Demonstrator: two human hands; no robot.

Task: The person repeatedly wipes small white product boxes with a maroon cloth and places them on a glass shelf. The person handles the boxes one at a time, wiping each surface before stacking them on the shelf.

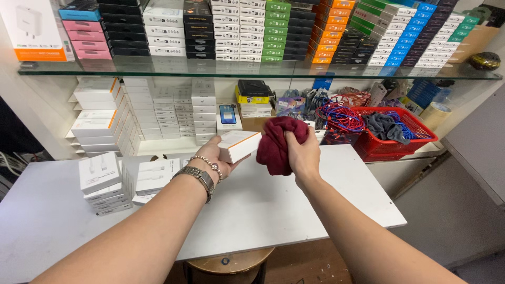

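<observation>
My left hand (213, 156) holds a small white box with an orange edge (239, 145) above the white table (294, 210). A metal watch and a bead bracelet sit on that wrist. My right hand (303, 156) grips a bunched dark red cloth (279, 142), which hangs right beside the box, touching or nearly touching its right end. Both hands are raised over the middle of the table, in front of the shelves.
Stacks of white boxes (105, 184) stand on the table's left. A red basket (397, 139) with cables and a grey cloth sits at the right. A glass shelf (252, 71) above carries rows of coloured boxes. A round stool (229, 263) stands under the table's front edge.
</observation>
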